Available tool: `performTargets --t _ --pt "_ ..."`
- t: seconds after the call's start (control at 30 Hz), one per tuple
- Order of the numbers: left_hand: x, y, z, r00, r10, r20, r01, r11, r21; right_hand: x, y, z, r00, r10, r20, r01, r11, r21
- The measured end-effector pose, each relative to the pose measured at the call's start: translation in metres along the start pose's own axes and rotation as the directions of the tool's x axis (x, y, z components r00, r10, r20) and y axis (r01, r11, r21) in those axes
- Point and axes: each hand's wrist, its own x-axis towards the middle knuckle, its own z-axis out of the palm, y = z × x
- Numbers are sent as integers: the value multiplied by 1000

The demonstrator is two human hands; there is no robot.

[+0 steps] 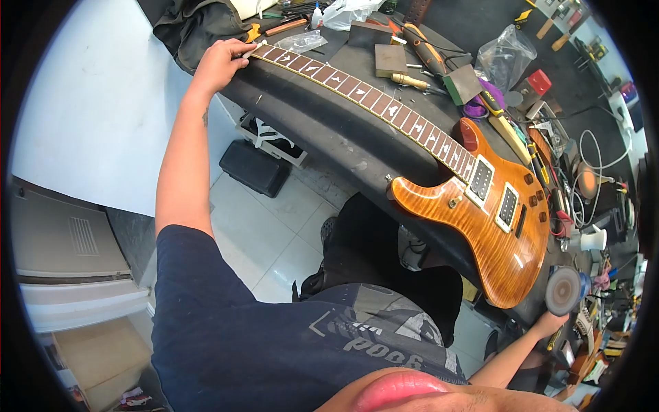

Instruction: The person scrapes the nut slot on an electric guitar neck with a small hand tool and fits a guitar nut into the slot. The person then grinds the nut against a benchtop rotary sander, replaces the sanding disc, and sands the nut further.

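An electric guitar [473, 226] with a glossy amber flamed top lies slantwise on the dark bench, without strings. Its fretboard [371, 99] has bird-shaped inlays and runs up to the left. My left hand [223, 63] is closed at the far end of the neck, thumb and fingertips pinched by the pale nut [261, 45]. My right hand [550, 324] is low at the right, beyond the guitar body, right at the lower edge of a round grey-brown disc [563, 291]. The disc hides most of its fingers.
Sanding blocks [390, 60], an orange-and-black tool [423, 48], a wooden-handled tool [410, 82] and a plastic bag [506, 56] lie behind the neck. Cables [596, 154] and small tools crowd the right side. Below the bench edge, a black case [255, 168] stands on the floor.
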Motion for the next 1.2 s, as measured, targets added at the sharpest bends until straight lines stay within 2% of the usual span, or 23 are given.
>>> performTargets --t 0.03,0.1,0.13,0.2,0.33,0.43,0.53,0.63,0.73,0.8,0.93,1.1,1.2 --pt "1 0 0 1000 14 -8 -14 1000 18 -2 -8 -4 1000 19 3 -19 1000 -13" --pt "-2 4 1 999 -48 -19 46 993 -110 -3 -11 -5 998 59 8 -58 998 -39" --pt "-2 5 1 997 -78 -22 73 982 -173 -2 -6 -2 1000 19 -3 -19 999 -41" --pt "-8 -9 16 992 -69 -104 41 966 -255 1 5 4 998 -58 -26 57 997 -48" --pt "-9 -20 32 986 -62 -154 -5 916 -401 0 7 3 1000 -26 -14 25 997 -76" --pt "-11 -20 32 988 -28 -150 -29 931 -364 3 1 1 1000 -21 3 21 995 -95" --pt "-7 -30 38 973 72 -221 -111 979 -170 0 2 1 999 -52 -17 50 997 -57" --pt "-9 -26 45 975 -101 -200 57 976 -212 1 8 7 996 -76 -48 75 997 -6" --pt "-9 -35 49 966 -129 -226 63 959 -276 -1 4 4 998 -61 -30 60 998 -27" --pt "-10 -35 49 965 -118 -234 57 965 -255 -4 -8 -3 1000 -8 16 9 998 -63" --pt "-12 -26 47 970 -61 -236 25 988 -156 -4 -19 -8 999 -32 10 33 998 -52" --pt "-15 -20 53 945 -139 -297 71 970 -231 -5 -18 -7 999 42 7 -41 998 -51" --pt "-16 -16 54 931 -186 -314 100 958 -269 -4 -10 -4 999 -34 -28 34 999 19"
